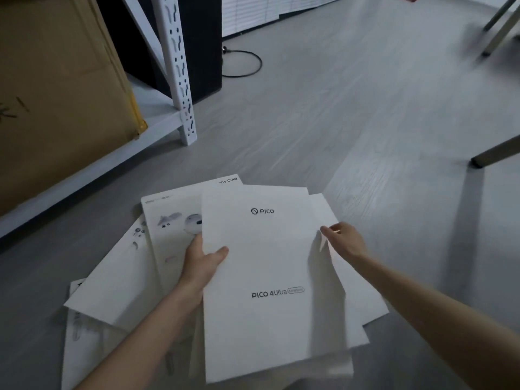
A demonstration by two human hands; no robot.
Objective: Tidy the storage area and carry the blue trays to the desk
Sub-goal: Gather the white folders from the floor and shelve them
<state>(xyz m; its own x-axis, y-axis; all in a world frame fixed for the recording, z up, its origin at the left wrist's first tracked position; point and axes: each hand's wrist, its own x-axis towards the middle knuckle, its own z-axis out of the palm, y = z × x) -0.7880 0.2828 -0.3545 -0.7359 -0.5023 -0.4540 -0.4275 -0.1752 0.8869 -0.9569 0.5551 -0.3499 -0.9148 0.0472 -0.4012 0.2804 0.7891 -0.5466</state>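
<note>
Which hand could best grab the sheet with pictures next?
Probably the left hand: it grips the top sheet at its left edge, right over the picture sheet. The right hand pinches the far edge.

The left hand [201,260] hides its fingers under the top white sheet [270,263] — only the thumb shows. Lower sheets [118,282] left of that grip lie mostly covered, their small print unreadable. Far beyond the right hand [344,239], table legs [498,39] blur — cut off.
</note>
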